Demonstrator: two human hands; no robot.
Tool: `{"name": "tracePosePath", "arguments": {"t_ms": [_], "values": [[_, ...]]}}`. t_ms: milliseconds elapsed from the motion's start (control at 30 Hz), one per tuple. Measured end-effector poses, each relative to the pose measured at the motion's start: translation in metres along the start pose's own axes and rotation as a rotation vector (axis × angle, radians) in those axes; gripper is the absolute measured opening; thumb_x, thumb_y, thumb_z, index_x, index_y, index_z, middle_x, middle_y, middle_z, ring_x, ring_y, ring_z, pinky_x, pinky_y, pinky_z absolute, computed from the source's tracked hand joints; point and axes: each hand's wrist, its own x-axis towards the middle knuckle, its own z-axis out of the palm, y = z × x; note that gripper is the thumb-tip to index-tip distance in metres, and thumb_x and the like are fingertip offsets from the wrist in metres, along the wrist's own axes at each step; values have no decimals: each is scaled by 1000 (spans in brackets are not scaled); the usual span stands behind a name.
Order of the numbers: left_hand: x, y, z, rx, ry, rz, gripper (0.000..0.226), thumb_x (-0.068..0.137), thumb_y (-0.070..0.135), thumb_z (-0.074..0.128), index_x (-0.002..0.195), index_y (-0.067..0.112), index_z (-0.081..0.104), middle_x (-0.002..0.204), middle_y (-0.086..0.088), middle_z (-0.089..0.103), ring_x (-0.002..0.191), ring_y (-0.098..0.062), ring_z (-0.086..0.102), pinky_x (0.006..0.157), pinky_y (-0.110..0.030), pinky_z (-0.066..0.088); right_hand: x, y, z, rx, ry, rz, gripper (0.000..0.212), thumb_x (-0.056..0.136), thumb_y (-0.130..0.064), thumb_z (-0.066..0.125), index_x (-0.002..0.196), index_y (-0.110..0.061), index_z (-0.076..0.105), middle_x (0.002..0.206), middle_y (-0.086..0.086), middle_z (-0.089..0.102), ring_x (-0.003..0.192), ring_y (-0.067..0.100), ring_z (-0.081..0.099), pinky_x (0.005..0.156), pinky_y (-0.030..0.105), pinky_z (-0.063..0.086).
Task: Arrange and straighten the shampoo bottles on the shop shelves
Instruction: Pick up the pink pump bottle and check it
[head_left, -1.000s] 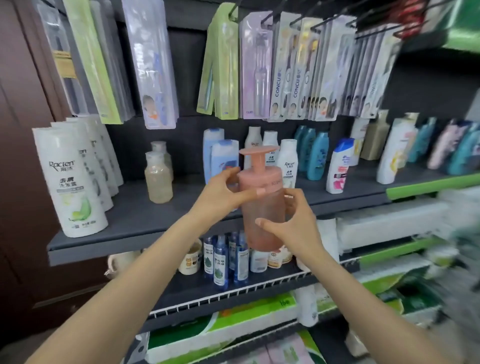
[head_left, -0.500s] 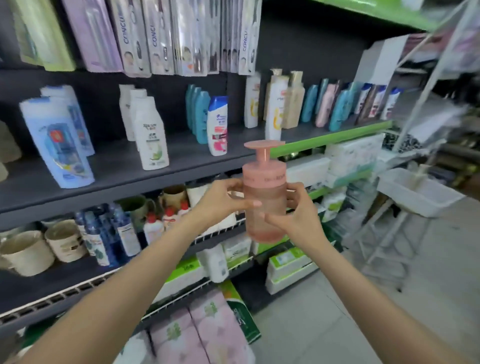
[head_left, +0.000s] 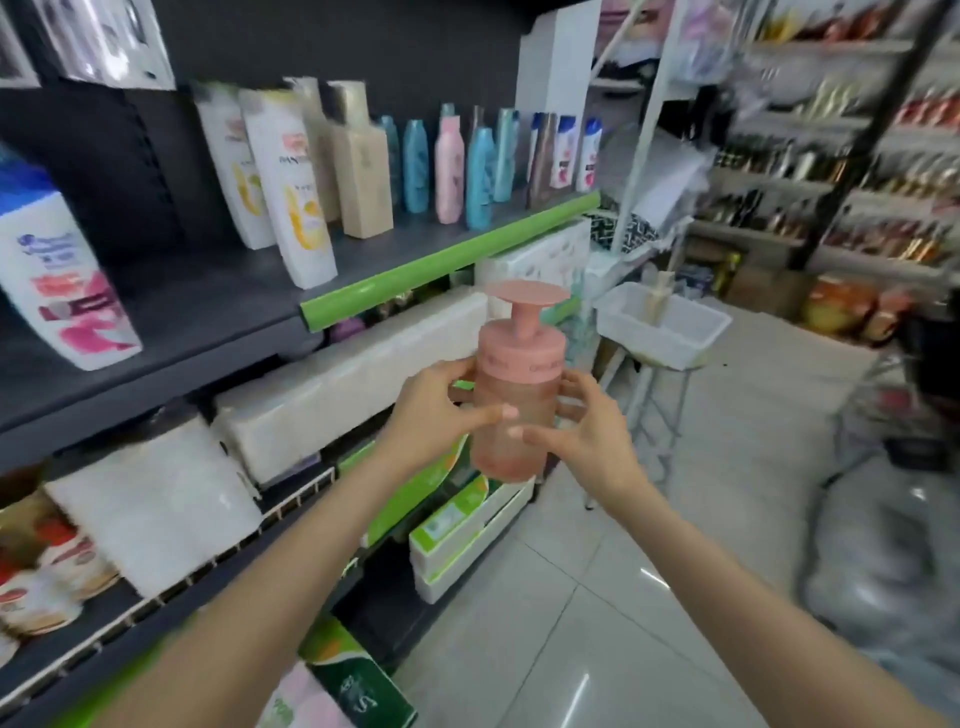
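- Head view: a pink pump bottle (head_left: 511, 410) stands upright in mid-air between two bare hands, out in the aisle in front of the dark shelf (head_left: 208, 312) with the green edge strip (head_left: 447, 254), and lower than that strip.
- The left hand (head_left: 436, 410) wraps the bottle's left side, its thumb lying across the front of the frosted body and its fingers curling round the far side just under the pink collar.
- The right hand (head_left: 582, 431) clasps the bottle's right side at the same height, thumb on the front face, its tip near the left thumb's, fingers curled behind.
- On the shelf, up and left of the bottle, stand white shampoo bottles (head_left: 291, 187), a beige bottle (head_left: 363, 176), and a row of teal and pink bottles (head_left: 457, 166) running toward the shelf's far end.
- A white bottle with a blue cap (head_left: 52, 270) stands at the shelf's near end, far left of the held bottle.
- A white plastic basket (head_left: 665, 325) sits on a stand just right of the bottle's pump head, farther away.
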Motion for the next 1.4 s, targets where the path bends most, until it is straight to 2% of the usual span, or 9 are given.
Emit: {"name": "tracePosePath", "arguments": {"t_ms": [133, 367, 500, 700, 867, 967, 1067, 1233, 1400], "values": [[80, -10, 30, -27, -57, 25, 61, 63, 36, 83, 119, 23, 62, 108, 6, 64, 94, -11, 64, 79, -22, 51, 62, 30, -27, -49, 95, 34, 74, 62, -21, 87, 126, -17, 49, 116, -7, 58, 101, 10, 57, 75, 16, 48], [211, -17, 87, -101, -176, 43, 54, 68, 24, 82, 118, 20, 63, 98, 13, 65, 85, -3, 64, 69, -9, 49, 163, 75, -82, -46, 207, 76, 69, 61, -19, 86, 121, -15, 51, 118, -2, 60, 106, 16, 58, 87, 31, 52], [278, -21, 130, -122, -248, 42, 64, 67, 26, 81, 126, 14, 59, 116, 3, 65, 89, -4, 63, 78, -19, 50, 210, 105, -120, -27, 254, 115, 65, 64, -19, 85, 120, -16, 52, 117, -1, 60, 109, 17, 58, 92, 40, 51], [382, -14, 205, -104, -344, 82, 58, 70, 24, 80, 124, 17, 59, 110, 8, 65, 86, 0, 62, 69, -12, 49, 293, 156, -195, 20, 287, 147, 55, 67, -10, 82, 115, -10, 54, 105, -7, 61, 102, 18, 61, 90, 38, 52], [477, -11, 276, -115, -347, 69, 57, 70, 28, 80, 123, 20, 60, 117, 6, 65, 100, -12, 64, 87, -34, 53, 373, 198, -268, 5, 291, 144, 55, 66, -8, 83, 113, -11, 55, 105, -5, 62, 103, 19, 62, 87, 32, 53], [530, -10, 315, -117, -360, 68, 51, 76, 25, 75, 124, 20, 58, 120, 7, 61, 102, -12, 62, 83, -21, 50, 420, 226, -309, -28, 285, 137, 56, 64, -11, 85, 111, -16, 56, 104, -8, 63, 102, 17, 62, 89, 35, 52], [576, -13, 354, -118, -376, 68, 49, 79, 21, 72, 126, 19, 56, 112, 13, 58, 95, -7, 60, 74, -8, 46, 460, 255, -340, -63, 281, 156, 57, 65, -13, 84, 115, -19, 56, 105, -12, 62, 99, 9, 61, 82, 24, 51], [652, -42, 419, -126, -391, 23, 42, 76, 22, 76, 115, 17, 63, 108, 5, 68, 87, -12, 68, 71, -12, 51, 527, 317, -380, -65, 234, 199, 49, 70, -7, 79, 112, -23, 60, 100, -14, 65, 92, 8, 62, 81, 23, 52], [715, -83, 481, -141, -402, -41, 48, 72, 25, 79, 117, 18, 63, 102, 10, 66, 82, -5, 66, 70, -13, 51, 584, 384, -409, -38, 196, 289, 44, 72, -6, 78, 108, -25, 63, 94, -14, 66, 93, 18, 65, 78, 23, 52]]}}
